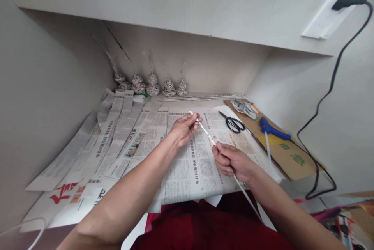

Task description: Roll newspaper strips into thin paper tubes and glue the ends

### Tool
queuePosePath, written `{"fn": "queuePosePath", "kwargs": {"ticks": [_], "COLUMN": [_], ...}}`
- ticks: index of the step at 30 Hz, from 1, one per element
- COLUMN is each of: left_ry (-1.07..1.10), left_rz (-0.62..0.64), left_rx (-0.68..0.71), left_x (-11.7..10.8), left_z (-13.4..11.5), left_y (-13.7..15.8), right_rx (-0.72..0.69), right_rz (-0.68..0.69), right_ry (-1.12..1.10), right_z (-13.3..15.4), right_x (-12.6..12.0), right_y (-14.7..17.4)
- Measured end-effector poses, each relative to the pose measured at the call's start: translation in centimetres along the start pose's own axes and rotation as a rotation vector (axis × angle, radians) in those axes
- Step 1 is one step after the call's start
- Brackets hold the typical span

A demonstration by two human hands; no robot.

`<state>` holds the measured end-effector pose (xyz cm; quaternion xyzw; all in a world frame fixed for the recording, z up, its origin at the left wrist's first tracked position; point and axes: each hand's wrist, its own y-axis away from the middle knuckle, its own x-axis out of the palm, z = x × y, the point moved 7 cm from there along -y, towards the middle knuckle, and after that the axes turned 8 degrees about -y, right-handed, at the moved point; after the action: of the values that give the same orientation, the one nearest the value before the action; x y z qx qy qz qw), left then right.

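Observation:
A thin rolled newspaper tube runs slantwise from upper left to lower right above the desk. My left hand pinches it close to its far tip. My right hand is closed around its middle, and the tube's long tail passes under that wrist toward my lap. Both hands hover over spread newspaper sheets that cover the desk.
Several small woven paper cones stand along the back wall. Cut newspaper strips lie at left. Black scissors, a blue glue gun on cardboard and its black cord are at right.

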<state>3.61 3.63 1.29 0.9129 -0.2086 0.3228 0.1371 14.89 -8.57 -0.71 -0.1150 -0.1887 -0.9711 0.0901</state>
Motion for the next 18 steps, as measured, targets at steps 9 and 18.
{"fn": "queuePosePath", "kwargs": {"ticks": [9, 18], "left_ry": [0.139, 0.016], "left_rz": [-0.285, -0.478], "left_rx": [0.194, 0.182], "left_x": [-3.9, -6.4], "left_z": [-3.6, -3.0], "left_y": [-1.0, -1.6], "right_rx": [0.105, 0.026], "right_rz": [0.087, -0.181], "right_ry": [0.343, 0.349], "right_z": [-0.8, 4.7], "right_x": [-1.0, -9.6], "right_y": [3.0, 4.3]}}
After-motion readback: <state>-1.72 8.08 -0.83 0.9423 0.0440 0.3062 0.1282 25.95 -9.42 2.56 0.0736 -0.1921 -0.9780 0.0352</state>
